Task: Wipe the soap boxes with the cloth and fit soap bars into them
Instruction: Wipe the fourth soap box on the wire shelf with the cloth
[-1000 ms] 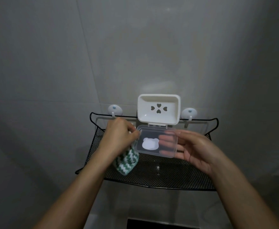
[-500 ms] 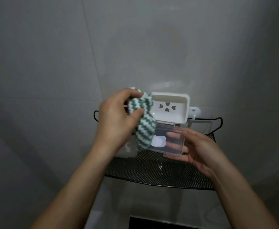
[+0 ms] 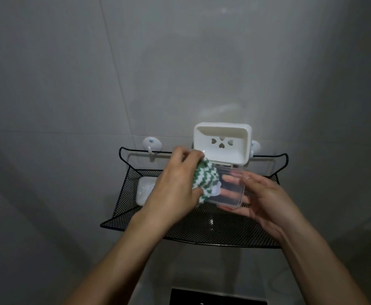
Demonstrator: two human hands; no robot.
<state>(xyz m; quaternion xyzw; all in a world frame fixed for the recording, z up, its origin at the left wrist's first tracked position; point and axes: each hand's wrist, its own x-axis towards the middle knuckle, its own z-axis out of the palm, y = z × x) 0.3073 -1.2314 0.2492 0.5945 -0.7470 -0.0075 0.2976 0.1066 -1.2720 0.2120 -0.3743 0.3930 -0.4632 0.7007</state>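
Observation:
My left hand [image 3: 175,186] grips a bunched green-and-white striped cloth [image 3: 204,180] and presses it into the left part of a clear soap box [image 3: 230,190]. My right hand [image 3: 261,199] holds that box from below and the right, its fingers showing through the plastic. The box's white lid [image 3: 222,143], with heart-shaped cut-outs, stands open upward. A white bear shape on the box is mostly hidden by the cloth. A second pale soap box [image 3: 146,189] lies on the shelf's left side, partly behind my left hand.
A black wire-mesh shelf [image 3: 213,230] hangs on the grey tiled wall from two white hooks [image 3: 151,145]. A raised wire rail [image 3: 274,157] borders its back and sides. A dark object [image 3: 217,297] shows at the bottom edge.
My left hand has come down with the cloth from the raised lid into the clear box. A second box on the shelf's left has come into view.

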